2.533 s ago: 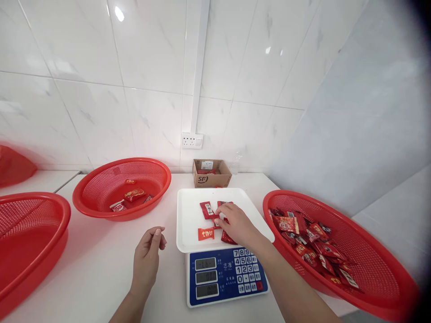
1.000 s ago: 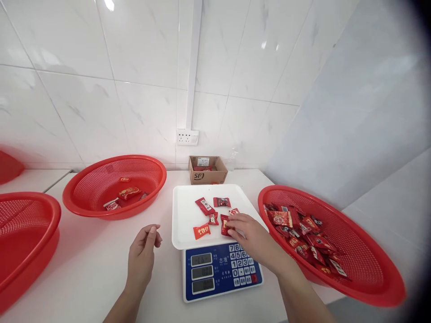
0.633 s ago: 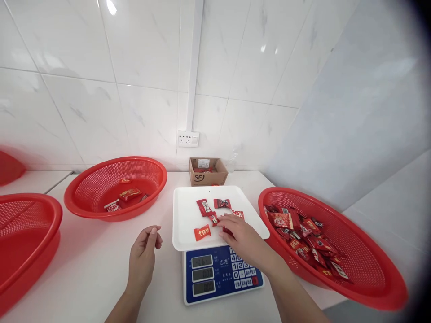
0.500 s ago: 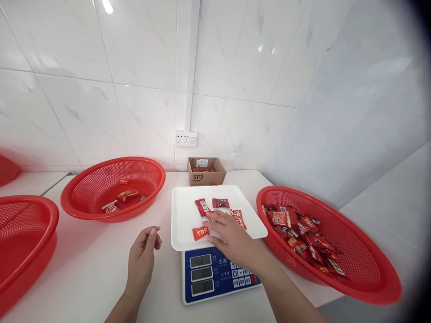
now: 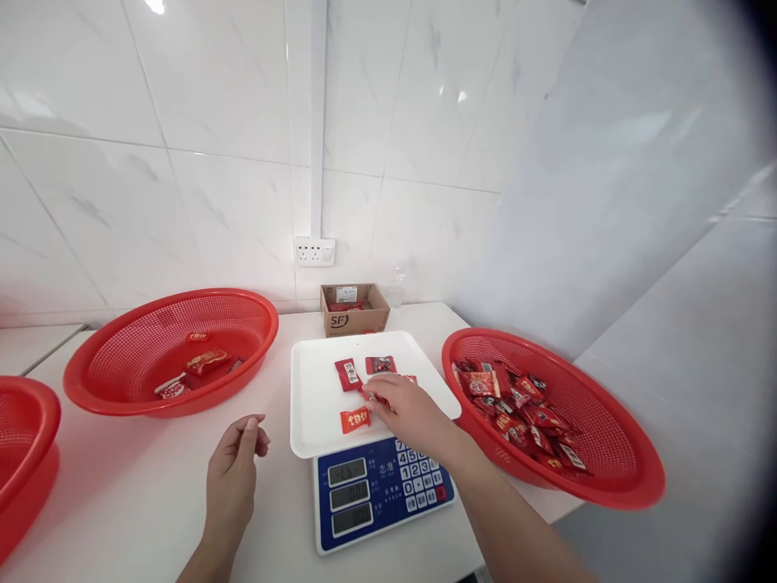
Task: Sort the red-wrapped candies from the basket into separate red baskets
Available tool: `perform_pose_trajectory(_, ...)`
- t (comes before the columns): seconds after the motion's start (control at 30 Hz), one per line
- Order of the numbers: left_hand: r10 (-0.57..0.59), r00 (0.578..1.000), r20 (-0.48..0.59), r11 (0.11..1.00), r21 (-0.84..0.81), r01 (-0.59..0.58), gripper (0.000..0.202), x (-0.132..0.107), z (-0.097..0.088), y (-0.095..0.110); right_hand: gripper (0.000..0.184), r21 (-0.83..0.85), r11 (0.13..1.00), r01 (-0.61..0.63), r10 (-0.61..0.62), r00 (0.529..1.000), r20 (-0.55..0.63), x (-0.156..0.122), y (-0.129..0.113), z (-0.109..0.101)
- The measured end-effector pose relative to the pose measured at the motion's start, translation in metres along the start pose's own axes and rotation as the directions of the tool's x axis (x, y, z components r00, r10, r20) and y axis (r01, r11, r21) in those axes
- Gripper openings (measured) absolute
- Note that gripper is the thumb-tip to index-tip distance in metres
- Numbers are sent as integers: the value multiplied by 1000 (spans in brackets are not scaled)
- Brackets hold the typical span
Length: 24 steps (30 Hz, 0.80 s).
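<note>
My right hand point(image 5: 409, 414) is over the white tray point(image 5: 312, 433) of a digital scale point(image 5: 385, 490), its fingers closed on a small red snack packet point(image 5: 377, 398) that they partly hide. Around it on the tray lie a dark red packet point(image 5: 348, 375) with a white label, another dark red packet point(image 5: 381, 364) at the back, and an orange-red packet point(image 5: 355, 419) nearer the front. A further packet is mostly covered by the hand. Left of the scale, my left hand point(image 5: 235, 470) hovers above the table with fingers curled in, thumb against them; nothing shows in it.
At right, a red perforated basket point(image 5: 613, 437) holds many packets. Another red basket point(image 5: 121, 356) at left contains several. Part of a third basket point(image 5: 27, 470) stands at the left edge. An SF cardboard box point(image 5: 358, 322) with packets sits behind the scale, near the wall socket point(image 5: 314, 252).
The view has turned slightly right. My right hand's fingers, spread over the packets before, have drawn together on one near the tray's middle. My left hand keeps its curled shape.
</note>
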<state>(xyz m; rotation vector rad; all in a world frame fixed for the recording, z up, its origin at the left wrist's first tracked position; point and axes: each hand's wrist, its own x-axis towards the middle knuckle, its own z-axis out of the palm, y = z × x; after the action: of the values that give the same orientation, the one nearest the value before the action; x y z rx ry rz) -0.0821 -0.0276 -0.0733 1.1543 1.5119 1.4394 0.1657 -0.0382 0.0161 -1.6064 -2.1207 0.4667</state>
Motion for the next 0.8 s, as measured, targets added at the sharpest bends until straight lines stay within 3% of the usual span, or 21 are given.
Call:
perform_pose_trajectory(0.1, 16, 1000, -10, 1000, 7, -16, 37, 2, -1, -3, 32, -40, 999, 2, -1, 1000, 7, 9, 3, 1)
perform_pose_trajectory(0.3, 14, 1000, -19, 1000, 23, -13, 37, 1, -1, -4, 50, -177, 979, 104, -75, 983, 165, 37, -1, 15)
perform_pose_trajectory(0.43, 9, 1000, -25, 999, 39, -8, 35, 2, -1, -7, 35, -179, 968, 174, -133, 966, 222, 47, -2, 20)
perform_pose_trajectory(0.57, 18, 999, -29, 999, 45, -16, 36, 4, -2, -9, 31, -152, 973, 176, -147, 972, 183, 45, 8, 6)
perform_pose_trajectory(0.8, 45, 998, -40, 999, -5, -45, 38, 2, -2, -5, 34, -195, 981, -11, 20, 999, 44, 40, 44, -7)
